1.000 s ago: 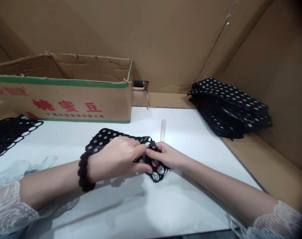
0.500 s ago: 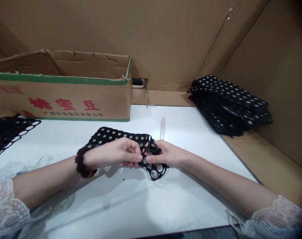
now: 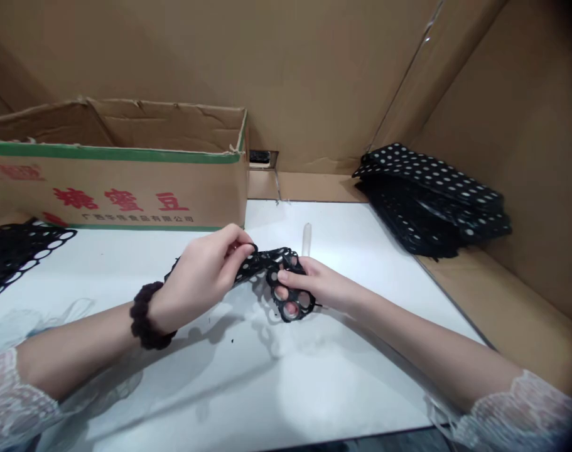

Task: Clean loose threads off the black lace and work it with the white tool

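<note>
Between my hands is a black sheet point(image 3: 286, 289) full of round holes, raised a little over the white table. My left hand point(image 3: 208, 270), with a dark scrunchie point(image 3: 149, 317) at its wrist, pinches the sheet's upper edge between thumb and forefinger. My right hand point(image 3: 323, 282) grips the right end, thumb on top, and fingertips show through the holes. The sheet's left part is mostly hidden behind my left hand. Just behind my right hand lies a narrow translucent stick point(image 3: 307, 238).
An open cardboard box point(image 3: 163, 169) with red characters stands at the back left. Folded black dotted sheets point(image 3: 436, 194) are stacked at the right. Another black holed sheet point(image 3: 22, 251) lies at the left edge. Cardboard walls point(image 3: 314, 81) enclose the white table point(image 3: 342, 376).
My left hand has moved left and up, pulling part of the sheet away from my right hand. My right hand stays nearly in place, and more of the holed end shows below its thumb.
</note>
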A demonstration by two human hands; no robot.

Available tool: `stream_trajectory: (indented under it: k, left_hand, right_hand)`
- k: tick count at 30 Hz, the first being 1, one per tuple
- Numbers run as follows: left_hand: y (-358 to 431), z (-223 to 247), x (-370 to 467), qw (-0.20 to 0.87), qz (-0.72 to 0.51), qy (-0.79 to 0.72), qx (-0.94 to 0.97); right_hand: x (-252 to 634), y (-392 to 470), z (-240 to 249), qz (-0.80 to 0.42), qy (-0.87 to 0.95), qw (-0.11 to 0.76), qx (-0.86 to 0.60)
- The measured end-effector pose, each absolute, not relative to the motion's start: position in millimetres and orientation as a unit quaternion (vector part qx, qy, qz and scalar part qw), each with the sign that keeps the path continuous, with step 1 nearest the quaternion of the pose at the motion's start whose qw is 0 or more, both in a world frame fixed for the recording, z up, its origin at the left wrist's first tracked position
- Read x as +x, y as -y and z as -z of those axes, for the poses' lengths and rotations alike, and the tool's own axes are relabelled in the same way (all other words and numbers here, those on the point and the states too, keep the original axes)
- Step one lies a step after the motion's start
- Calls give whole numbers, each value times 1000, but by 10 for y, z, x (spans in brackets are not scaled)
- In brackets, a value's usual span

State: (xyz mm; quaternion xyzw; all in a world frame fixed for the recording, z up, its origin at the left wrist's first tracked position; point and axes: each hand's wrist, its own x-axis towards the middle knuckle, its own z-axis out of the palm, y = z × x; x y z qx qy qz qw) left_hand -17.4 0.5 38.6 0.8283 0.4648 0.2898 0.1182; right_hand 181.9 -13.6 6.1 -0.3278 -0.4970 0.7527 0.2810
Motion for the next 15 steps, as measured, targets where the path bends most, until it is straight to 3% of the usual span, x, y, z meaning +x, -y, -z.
stream_trajectory:
  k: [4, 6, 10, 15]
  left_hand:
    - [-67, -418, -206, 137, -440, -475, 750]
    - [-72, -443, -220, 94, -482, -472, 732]
    - [71, -338, -186, -7, -346, -390, 853]
    - [260, -127, -114, -14, -295, -321, 900]
  right_hand:
    - [1821, 154, -65, -736, 516, 261, -352]
    - [1819, 153, -64, -722, 535, 238, -370]
    - [1787, 153, -50, -702, 542, 232, -400]
    - [1727, 192, -11, -693, 494, 296, -433]
